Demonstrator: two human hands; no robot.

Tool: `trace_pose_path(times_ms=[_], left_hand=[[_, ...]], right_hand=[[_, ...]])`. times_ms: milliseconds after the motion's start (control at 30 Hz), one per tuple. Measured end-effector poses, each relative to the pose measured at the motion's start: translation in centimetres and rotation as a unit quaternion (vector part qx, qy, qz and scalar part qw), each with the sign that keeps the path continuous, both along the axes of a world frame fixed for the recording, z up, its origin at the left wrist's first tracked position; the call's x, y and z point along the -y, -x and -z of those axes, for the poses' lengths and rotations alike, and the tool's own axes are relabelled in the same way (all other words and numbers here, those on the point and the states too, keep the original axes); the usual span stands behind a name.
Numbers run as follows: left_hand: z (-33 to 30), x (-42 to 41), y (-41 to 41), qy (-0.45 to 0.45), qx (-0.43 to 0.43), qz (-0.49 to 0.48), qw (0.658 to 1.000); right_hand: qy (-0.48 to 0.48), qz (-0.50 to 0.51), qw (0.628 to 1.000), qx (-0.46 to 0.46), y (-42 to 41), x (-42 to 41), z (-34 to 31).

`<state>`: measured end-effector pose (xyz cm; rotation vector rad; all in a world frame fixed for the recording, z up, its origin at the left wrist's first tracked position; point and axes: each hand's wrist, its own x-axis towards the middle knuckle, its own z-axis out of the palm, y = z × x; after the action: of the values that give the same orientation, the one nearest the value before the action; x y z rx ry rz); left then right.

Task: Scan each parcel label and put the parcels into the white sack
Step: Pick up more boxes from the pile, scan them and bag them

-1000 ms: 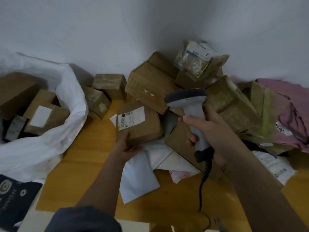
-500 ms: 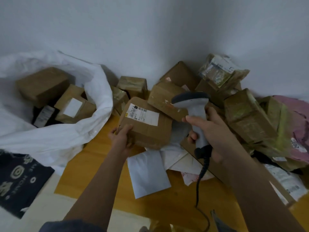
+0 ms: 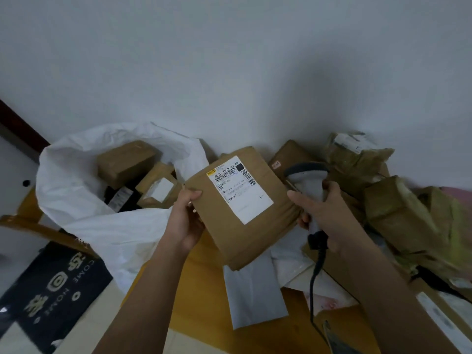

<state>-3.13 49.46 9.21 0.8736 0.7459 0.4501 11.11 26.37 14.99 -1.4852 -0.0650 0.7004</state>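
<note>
Left hand [image 3: 187,221] holding brown parcel [image 3: 245,226], label [image 3: 238,189] reading "T098", right hand [image 3: 329,218] gripping scanner [image 3: 307,180]

Sack mouth [image 3: 76,159] gapes open left; piled boxes [image 3: 398,213] crowd the right.

Dim, soft light; blurred, warped edges

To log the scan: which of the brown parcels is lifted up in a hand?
The brown parcel with its white label facing up; the left hand grips its edge, the others lie in piles.
</note>
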Motion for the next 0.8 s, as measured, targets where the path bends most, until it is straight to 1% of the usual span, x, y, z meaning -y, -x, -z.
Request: trace_pose_path(times_ms=[133, 267, 333, 400, 467, 567, 633, 700, 800], left_hand=[[-1.0, -0.2, 0.1, -0.001, 0.023, 0.032, 0.999], [-1.2, 0.0, 0.0, 0.02, 0.029, 0.035, 0.999], [-1.4, 0.4, -0.3, 0.032, 0.032, 0.04, 0.998], [-1.7, 1.1, -0.6, 0.046, 0.027, 0.051, 0.997], [-2.0, 2.0, -0.9, 0.039, 0.004, 0.084, 0.996], [-2.6, 3.7, -0.8, 0.015, -0.053, 0.174, 0.983], [-2.6, 4.6, -0.5, 0.015, -0.083, 0.228, 0.97], [-2.4, 4.9, -0.2, 0.019, -0.09, 0.261, 0.961], [-2.2, 4.6, -0.1, 0.013, -0.082, 0.263, 0.961]], right_hand=[[0.015, -0.031, 0.999, -0.025, -0.2, 0.4, -0.4], [-0.008, -0.032, 0.998, -0.052, -0.4, 1.0, -0.4], [-0.023, -0.018, 0.998, -0.055, -0.5, 1.2, -0.3], [-0.039, 0.02, 0.998, -0.052, -0.4, 1.4, -0.2], [-0.049, 0.07, 0.995, -0.043, -0.4, 1.5, -0.2], [-0.042, 0.119, 0.991, -0.033, -0.4, 1.8, -0.4], [-0.031, 0.129, 0.99, -0.04, -0.7, 2.1, -0.1], [-0.032, 0.128, 0.99, -0.054, -0.9, 2.2, 0.1], [-0.025, 0.117, 0.991, -0.059, -1.3, 2.1, -0.2]])
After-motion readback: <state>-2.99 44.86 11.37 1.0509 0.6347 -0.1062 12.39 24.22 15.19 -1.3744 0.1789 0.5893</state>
